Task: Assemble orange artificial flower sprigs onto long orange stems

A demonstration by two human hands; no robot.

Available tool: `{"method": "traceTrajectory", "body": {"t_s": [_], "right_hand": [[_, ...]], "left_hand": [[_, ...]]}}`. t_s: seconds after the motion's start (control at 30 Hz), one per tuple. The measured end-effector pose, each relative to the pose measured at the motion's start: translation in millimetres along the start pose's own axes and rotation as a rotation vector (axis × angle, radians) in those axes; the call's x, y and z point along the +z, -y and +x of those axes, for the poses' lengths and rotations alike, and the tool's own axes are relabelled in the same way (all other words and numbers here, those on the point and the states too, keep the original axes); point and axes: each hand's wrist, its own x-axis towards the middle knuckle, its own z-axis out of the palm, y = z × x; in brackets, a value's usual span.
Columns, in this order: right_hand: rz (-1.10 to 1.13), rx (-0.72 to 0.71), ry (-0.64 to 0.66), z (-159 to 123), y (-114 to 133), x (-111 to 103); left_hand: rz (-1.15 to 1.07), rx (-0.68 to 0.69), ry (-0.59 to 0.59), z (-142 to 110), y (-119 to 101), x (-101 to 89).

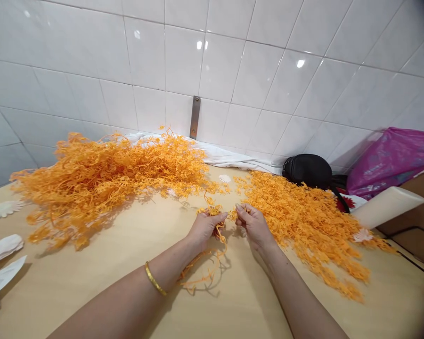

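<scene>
My left hand (205,227) is closed on an orange plastic sprig (212,263) whose curly strands trail down over the wooden table (102,282) under my wrist. My right hand (252,223) is pinched shut on the top end of the same sprig, fingertips nearly meeting those of the left. A gold bangle (154,278) sits on my left wrist. A big tangled heap of orange sprigs (106,176) lies to the left. A flatter pile of orange sprigs (304,221) spreads out to the right of my right hand.
A white tiled wall (212,61) backs the table. A black bag (308,170), a magenta plastic bag (392,160) and a white block (387,205) sit at the right. White paper flowers (3,209) and white pieces (2,263) lie at the left. White cloth (229,157) lies behind the piles.
</scene>
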Motion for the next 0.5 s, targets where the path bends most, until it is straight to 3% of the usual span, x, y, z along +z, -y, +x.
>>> {"method": "traceTrajectory", "body": {"t_s": [0.1,0.2,0.37,0.5], "right_hand": [[0.105,0.030,0.003,-0.4,-2.0,3.0],[0.057,0.059,0.021,-1.8,0.1,3.5],[-0.176,-0.024,0.247,-6.1,11.4,-0.9],[-0.172,-0.014,0.208,-6.0,9.0,0.2]], "left_hand": [[0.032,-0.003,0.017,-0.3,1.2,0.6],[0.087,0.002,0.003,-1.2,3.5,2.2],[0.186,-0.014,-0.017,-3.1,3.0,3.2],[0.208,-0.050,0.067,-3.6,-2.6,1.1]]}}
